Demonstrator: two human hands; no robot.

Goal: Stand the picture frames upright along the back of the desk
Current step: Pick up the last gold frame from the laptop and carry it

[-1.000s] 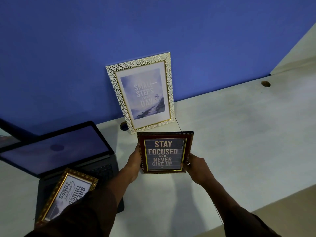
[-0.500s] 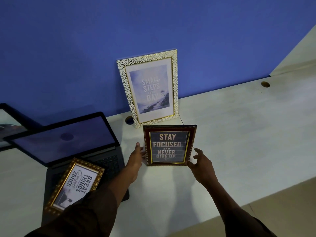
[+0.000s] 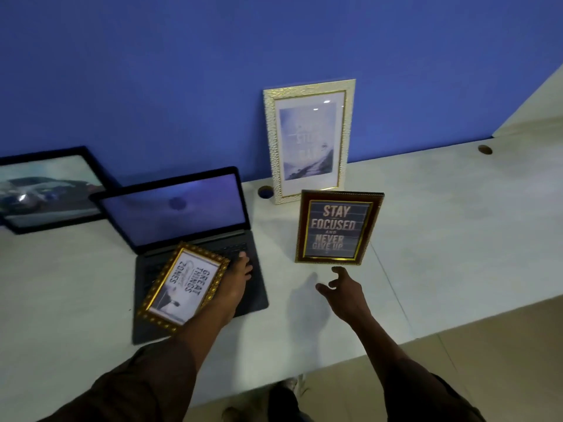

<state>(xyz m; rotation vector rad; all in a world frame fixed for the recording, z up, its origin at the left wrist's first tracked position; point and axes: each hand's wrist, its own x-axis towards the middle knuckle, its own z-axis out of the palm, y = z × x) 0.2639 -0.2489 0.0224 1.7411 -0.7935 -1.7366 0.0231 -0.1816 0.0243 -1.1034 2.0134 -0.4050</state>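
A dark red frame (image 3: 338, 228) reading "Stay focused and never give up" stands upright by itself on the white desk (image 3: 457, 239). Behind it a white and gold frame (image 3: 307, 141) leans on the blue wall. A gold ornate frame (image 3: 184, 287) lies flat on the laptop keyboard. My left hand (image 3: 236, 281) lies along that frame's right edge with fingers stretched over the keys; a grip is not visible. My right hand (image 3: 344, 293) hovers open just in front of the red frame, not touching it.
An open dark laptop (image 3: 182, 208) sits left of centre. A black frame (image 3: 45, 187) with a car picture rests at the far left by the wall. Two cable holes (image 3: 265, 191) (image 3: 484, 149) pierce the desk's back. The desk's front edge runs low right, above floor tiles.
Both hands let go of the red frame, which stays standing. My left hand moved left to the gold frame on the laptop. My right hand drew back toward me.
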